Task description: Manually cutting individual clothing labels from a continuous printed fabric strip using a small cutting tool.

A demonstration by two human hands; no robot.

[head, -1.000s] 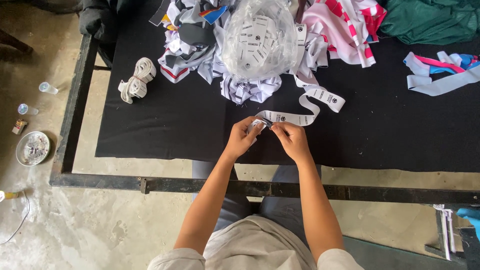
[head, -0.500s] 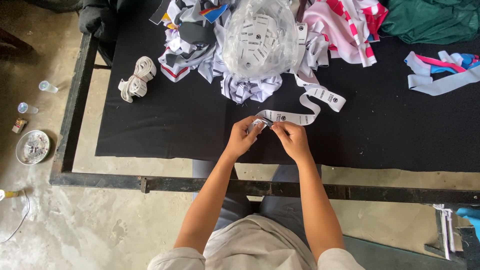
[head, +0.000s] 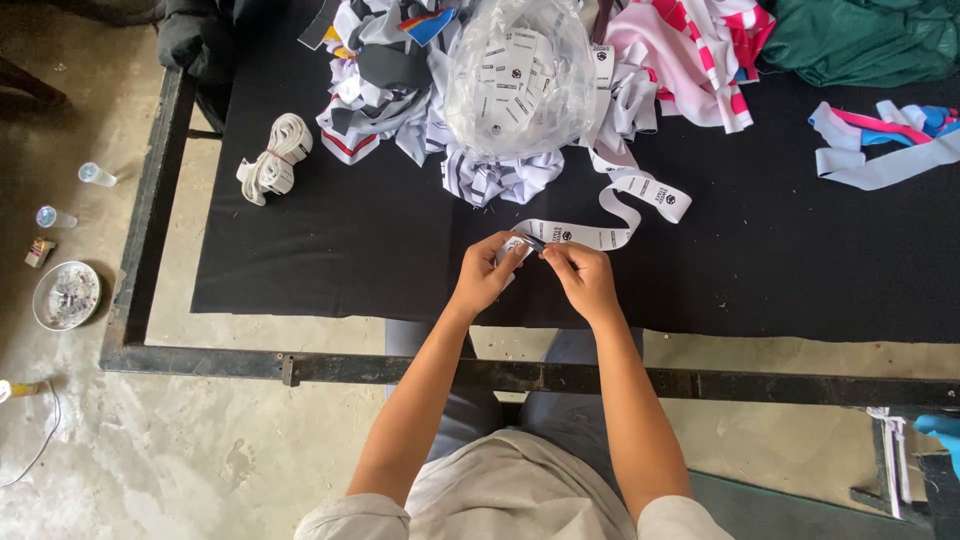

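Pinching end of white label tape between both hands at near edge of black worktop. Left hand clenched on tape end, thumb and fingers closed on small folded bit. Right hand gripping same tape just beside left, fingertips touching. Tape runs from hands to right, loops back up toward clear bag full of cut labels, far centre of worktop. Printed dark marks on tape, not legible. Bag resting on heap of white/grey fabric scraps. Pink-striped cloth right of bag, green cloth at far right corner. Pale ribbon w/ pink and blue bits at right edge, well apart from hands. White elastic bundle at left, apart from heap. Floor at left: metal dish, two small bottles.
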